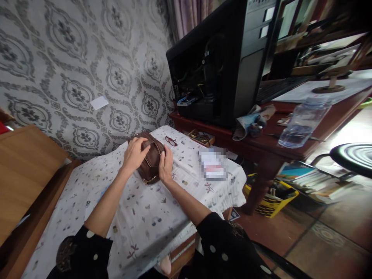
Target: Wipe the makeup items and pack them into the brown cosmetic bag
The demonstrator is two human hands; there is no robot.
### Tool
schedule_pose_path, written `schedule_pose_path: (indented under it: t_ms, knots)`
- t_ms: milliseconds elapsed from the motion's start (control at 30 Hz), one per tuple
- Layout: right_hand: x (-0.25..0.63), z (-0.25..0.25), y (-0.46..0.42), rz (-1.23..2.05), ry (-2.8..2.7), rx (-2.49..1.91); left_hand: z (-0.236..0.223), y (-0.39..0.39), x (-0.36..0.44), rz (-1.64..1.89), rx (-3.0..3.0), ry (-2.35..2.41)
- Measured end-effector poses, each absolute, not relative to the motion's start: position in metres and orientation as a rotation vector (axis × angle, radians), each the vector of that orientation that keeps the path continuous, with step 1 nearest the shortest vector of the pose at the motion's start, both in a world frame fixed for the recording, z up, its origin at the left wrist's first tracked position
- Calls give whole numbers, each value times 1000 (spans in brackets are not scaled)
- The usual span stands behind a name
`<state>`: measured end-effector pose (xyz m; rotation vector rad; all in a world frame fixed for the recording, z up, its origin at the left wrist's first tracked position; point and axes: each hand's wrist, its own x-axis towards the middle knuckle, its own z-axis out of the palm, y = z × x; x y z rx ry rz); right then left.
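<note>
A small brown leather bag (pixel 153 158) with gold-coloured zips rests on the white patterned tablecloth (pixel 139 217). My left hand (pixel 135 153) lies over its left side and top, fingers bent onto the leather. Against the right side presses my right hand (pixel 166 164), thumb near the zip along the upper edge. Both hands grip the bag between them; parts of its sides are hidden under the fingers. Just beyond it lies a pair of glasses (pixel 171 141), and a blurred-out white item (pixel 213 165) is to the right.
An open-sided black computer case (pixel 247 77) stands on the dark red desk (pixel 186 118). On that desk is a clear plastic bottle (pixel 302 124). Below sits a yellow basket (pixel 273 205) near a round stool (pixel 354 159). A wooden board (pixel 29 166) rises at the left.
</note>
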<state>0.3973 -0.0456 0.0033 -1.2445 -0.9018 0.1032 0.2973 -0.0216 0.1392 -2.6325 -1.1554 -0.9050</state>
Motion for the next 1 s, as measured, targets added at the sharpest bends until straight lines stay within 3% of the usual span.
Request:
schedule_pose_path:
  t_ms: [1000]
  knots:
    - [399, -2, -35, 146, -908, -1394, 126, 2, 322, -1335, -2804, -1364]
